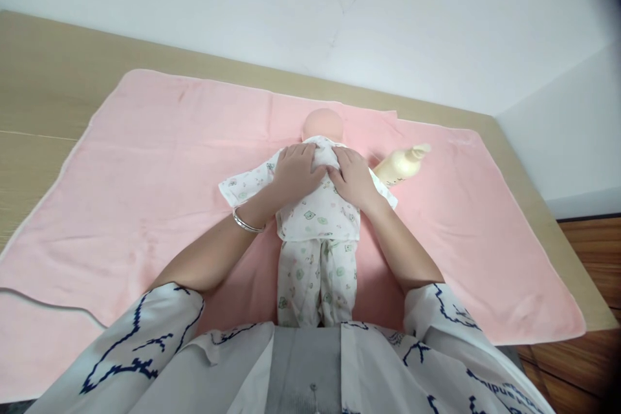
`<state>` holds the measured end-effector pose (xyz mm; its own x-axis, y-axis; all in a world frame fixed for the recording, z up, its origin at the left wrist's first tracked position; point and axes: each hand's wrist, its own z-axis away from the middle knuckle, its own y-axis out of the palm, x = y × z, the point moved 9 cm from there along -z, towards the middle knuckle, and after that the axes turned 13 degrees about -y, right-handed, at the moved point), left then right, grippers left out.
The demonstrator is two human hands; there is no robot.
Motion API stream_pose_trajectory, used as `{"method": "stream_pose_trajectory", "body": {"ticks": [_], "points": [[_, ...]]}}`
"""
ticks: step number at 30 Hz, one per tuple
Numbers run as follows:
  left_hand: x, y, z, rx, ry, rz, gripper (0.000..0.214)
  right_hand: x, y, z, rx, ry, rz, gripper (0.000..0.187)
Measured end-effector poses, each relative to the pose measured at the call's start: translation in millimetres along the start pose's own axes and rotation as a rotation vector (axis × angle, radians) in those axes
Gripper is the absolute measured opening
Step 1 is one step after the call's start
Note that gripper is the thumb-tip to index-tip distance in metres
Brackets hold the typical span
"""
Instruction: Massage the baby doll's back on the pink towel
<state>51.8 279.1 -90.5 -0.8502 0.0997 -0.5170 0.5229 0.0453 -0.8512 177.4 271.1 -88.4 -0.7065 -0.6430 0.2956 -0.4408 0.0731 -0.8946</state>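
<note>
A baby doll [320, 226] in a white printed top and trousers lies stretched out with its bald head away from me. Its face is not visible. My left hand [297, 173] rests flat on the left side of its upper body, with a silver bangle on the wrist. On the right side of the upper body lies my right hand [353, 176], fingers extended. The thumbs come close together over the middle. Beside the doll's right-hand sleeve a cream pump bottle [402, 165] is lying on its side.
Under the doll a pink mat [160, 162] covers much of the wooden table [39, 71]. A white wall [233, 6] runs along the far edge. A grey cord [53, 303] crosses the mat at lower left. Brown wooden flooring [592, 252] shows at right.
</note>
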Motion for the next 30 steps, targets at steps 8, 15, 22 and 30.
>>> {"method": "stream_pose_trajectory", "body": {"ticks": [8,15,22,30], "points": [[-17,1.7,16,-0.043,0.096,-0.07,0.048,-33,7,1,0.01,0.127,-0.07,0.062],[-7,-0.1,7,-0.037,0.048,-0.018,0.045,-27,8,4,0.026,0.153,-0.041,0.064],[4,4.2,-4,0.001,-0.01,0.005,0.05,1,4,5,0.046,0.136,0.09,0.055],[4,6.4,-2,0.014,-0.024,-0.014,0.061,20,-2,5,-0.009,0.064,0.109,0.05]]}}
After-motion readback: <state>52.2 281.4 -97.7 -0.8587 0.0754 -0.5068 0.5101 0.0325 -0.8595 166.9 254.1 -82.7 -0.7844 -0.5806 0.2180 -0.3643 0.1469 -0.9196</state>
